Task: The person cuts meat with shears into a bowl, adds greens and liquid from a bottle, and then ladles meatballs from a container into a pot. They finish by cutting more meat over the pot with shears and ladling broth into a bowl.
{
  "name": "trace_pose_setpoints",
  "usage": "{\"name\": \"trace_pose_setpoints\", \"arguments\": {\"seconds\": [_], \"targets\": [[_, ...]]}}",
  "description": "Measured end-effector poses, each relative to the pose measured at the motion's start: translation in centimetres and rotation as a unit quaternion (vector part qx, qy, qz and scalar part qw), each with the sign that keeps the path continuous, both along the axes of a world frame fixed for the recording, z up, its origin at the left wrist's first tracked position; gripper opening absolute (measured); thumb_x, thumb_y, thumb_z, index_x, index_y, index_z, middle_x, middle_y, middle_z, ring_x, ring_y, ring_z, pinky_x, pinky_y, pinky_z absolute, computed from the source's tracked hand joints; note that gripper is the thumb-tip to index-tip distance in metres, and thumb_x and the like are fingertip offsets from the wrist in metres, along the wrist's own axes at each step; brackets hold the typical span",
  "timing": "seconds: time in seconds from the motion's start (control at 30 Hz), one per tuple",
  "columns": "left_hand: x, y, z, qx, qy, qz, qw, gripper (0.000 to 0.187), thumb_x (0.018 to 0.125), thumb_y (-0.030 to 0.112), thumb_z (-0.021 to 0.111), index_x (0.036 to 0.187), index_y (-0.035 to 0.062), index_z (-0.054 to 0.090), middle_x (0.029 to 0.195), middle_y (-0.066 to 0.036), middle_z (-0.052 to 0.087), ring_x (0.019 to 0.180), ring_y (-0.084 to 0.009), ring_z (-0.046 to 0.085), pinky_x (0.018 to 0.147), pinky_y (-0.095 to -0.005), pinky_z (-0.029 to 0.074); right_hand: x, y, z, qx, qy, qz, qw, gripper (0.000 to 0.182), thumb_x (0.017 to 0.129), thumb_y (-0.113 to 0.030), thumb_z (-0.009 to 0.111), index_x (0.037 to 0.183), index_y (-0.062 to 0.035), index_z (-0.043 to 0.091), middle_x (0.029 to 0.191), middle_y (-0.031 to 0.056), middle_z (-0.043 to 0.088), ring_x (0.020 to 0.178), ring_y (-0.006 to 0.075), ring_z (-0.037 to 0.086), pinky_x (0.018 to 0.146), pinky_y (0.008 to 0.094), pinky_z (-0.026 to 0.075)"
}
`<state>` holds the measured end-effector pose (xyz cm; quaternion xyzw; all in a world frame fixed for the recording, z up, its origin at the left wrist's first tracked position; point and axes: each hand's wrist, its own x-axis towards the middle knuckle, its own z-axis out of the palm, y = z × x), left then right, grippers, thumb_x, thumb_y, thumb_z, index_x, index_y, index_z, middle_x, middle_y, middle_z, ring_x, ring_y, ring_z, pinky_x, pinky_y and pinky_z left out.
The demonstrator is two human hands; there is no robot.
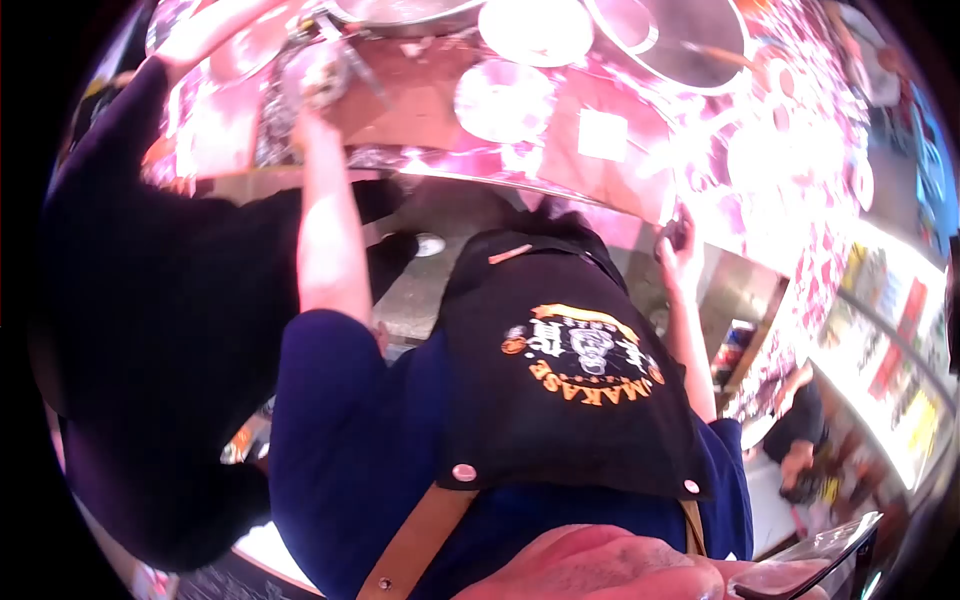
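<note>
My left hand [318, 98] reaches over the counter at the upper left, its fingers at a small pale bowl or dish [318, 70] with food in it. Glare and blur hide whether the fingers grip it. Beside it lies a long thin utensil [368, 75], over a brown board or tray [425, 100]. At the counter's front edge, my right hand [680, 250] is closed round a small dark object [675, 232] whose kind I cannot make out. Near that hand is a brown board [590, 175] bearing a white paper square [602, 134].
Two white plates [535, 30] [505, 100] lie mid-counter. A large metal pan [690, 45] holds a ladle-like utensil, and another pan rim [405, 12] shows at the top. Close on my left stands a person in black [180, 330], one arm over the counter. Another person [795, 425] is at far right.
</note>
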<state>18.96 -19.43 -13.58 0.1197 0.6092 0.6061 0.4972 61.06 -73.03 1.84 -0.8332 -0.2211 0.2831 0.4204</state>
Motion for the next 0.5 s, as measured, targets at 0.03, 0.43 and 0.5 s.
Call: {"name": "trace_pose_setpoints", "arguments": {"seconds": [0.03,0.43,0.5], "targets": [[-0.6,-0.6,-0.3,0.035,-0.023,-0.033,0.999,0.016,0.077,0.012,0.069,0.077,0.0017,0.057,0.072,-0.004,0.055,0.059,-0.0147,0.052,0.052,-0.0313,0.043,0.4,-1.3,-1.1,0.026,-0.075,0.015,0.997,0.06,0.083,0.004,0.06,0.14,-0.0036,0.041,0.111,0.0047,0.056,0.093,0.0101,0.053,0.084,0.0254,0.047],[18.7,-30.5,16.7,-0.097,0.052,-0.251,0.962,0.01,0.082,0.008,0.067,0.075,0.0059,0.06,0.055,0.006,0.041,0.038,-0.0056,0.033,0.034,-0.0237,0.022,5.9,-6.2,-4.6,0.124,0.022,-0.024,0.992,0.064,0.082,-0.001,0.068,0.139,0.0001,0.04,0.122,0.0105,0.055,0.108,0.0171,0.053,0.094,0.0296,0.044],[22.5,-31.9,13.4,-0.083,0.003,-0.291,0.953,0.005,0.082,0.007,0.067,0.08,0.0043,0.063,0.061,0.003,0.049,0.044,-0.0066,0.042,0.039,-0.0234,0.031,7.9,-7.0,-4.5,0.139,0.069,-0.01,0.988,0.062,0.083,-0.001,0.067,0.139,0.0001,0.04,0.123,0.011,0.054,0.109,0.0171,0.053,0.094,0.0294,0.044]]}}
